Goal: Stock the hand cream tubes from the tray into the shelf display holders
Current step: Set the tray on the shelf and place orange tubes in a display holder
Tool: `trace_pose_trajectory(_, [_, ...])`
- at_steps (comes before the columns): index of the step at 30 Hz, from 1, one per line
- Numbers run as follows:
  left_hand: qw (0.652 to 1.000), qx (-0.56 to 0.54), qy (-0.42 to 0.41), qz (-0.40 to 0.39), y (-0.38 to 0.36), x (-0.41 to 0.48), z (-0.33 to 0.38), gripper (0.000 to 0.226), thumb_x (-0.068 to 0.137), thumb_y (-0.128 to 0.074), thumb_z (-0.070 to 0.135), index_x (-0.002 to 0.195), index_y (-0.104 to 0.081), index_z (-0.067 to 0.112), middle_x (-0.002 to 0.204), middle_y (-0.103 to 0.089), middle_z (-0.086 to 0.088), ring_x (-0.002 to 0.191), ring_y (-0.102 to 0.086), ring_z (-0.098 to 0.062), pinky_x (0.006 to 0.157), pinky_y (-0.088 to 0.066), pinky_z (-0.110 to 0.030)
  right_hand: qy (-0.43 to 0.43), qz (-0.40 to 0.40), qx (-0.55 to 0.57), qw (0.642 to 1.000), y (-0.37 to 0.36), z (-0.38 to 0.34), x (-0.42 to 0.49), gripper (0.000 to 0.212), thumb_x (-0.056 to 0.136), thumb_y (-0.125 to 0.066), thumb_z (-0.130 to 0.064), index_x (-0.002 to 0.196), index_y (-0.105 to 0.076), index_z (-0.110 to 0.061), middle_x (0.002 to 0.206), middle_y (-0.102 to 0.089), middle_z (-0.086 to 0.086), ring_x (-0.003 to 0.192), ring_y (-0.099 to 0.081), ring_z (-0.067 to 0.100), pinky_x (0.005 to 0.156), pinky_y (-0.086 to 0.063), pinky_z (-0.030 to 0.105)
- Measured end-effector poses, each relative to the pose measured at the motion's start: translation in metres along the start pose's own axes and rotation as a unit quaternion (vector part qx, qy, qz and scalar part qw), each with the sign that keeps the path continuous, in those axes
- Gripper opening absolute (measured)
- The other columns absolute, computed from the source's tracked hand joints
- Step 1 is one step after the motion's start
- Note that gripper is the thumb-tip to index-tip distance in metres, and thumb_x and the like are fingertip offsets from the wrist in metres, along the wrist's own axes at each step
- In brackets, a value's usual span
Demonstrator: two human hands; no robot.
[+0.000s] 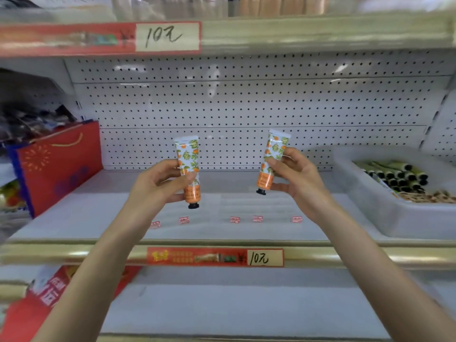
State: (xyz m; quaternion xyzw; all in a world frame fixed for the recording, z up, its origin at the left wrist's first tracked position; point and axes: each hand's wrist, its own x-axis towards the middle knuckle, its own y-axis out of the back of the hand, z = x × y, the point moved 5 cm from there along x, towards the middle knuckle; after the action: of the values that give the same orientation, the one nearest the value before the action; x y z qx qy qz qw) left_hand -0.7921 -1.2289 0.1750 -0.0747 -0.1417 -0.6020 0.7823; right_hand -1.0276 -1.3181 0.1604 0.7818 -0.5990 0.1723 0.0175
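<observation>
My left hand [158,182] grips an orange-and-green floral hand cream tube [188,159], held upright with its black cap down. My right hand [299,178] pinches a second matching tube [272,154], tilted slightly, cap also down. Both tubes hang above the white shelf [222,228], over a row of clear display holders with small red labels [257,219]. The translucent tray [385,213] stands at the right of the shelf with several green tubes [394,175] lying in it.
A red gift bag [56,166] stands at the shelf's left end. White pegboard [246,102] backs the shelf. A gold shelf edge carries a red price tag [216,257]. Another red box [47,297] sits on the lower shelf at left.
</observation>
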Motion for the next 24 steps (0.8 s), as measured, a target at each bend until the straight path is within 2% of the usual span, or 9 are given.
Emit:
trace_pose_trajectory(7, [1.000,-0.005,0.019,0.016,0.025,0.014,-0.022,0.021,0.082,-0.065,0.012,0.103,-0.064,0.010,0.092,-0.067,-0.003,0.081,-0.067,-0.010,0.066,-0.056,-0.021,-0.027,-0.010,-0.010,1.000,-0.021,0.021,0.019,0.016,0.084,-0.064,-0.012,0.099,-0.061,-0.017,0.094,-0.057,0.008,0.080,-0.065,0.015,0.067,-0.056,0.031])
trace_pose_trajectory(18, [1.000,-0.001,0.022,0.012,0.002,0.062,-0.033,0.019,0.080,-0.066,0.013,0.099,-0.064,0.012,0.088,-0.067,-0.001,0.080,-0.068,-0.012,0.069,-0.057,-0.024,-0.043,-0.020,0.006,0.999,-0.010,0.039,0.070,0.011,0.084,-0.065,-0.011,0.092,-0.061,-0.017,0.095,-0.050,0.011,0.086,-0.062,0.020,0.070,-0.056,0.034])
trace_pose_trajectory(24, [0.999,-0.005,0.036,0.016,-0.005,0.073,-0.048,0.024,0.080,-0.067,0.012,0.103,-0.063,0.007,0.092,-0.066,-0.004,0.080,-0.067,-0.011,0.072,-0.058,-0.028,-0.055,-0.033,-0.012,0.998,-0.005,0.051,0.083,0.017,0.084,-0.066,-0.011,0.100,-0.060,-0.012,0.099,-0.053,0.014,0.090,-0.063,0.022,0.075,-0.057,0.039])
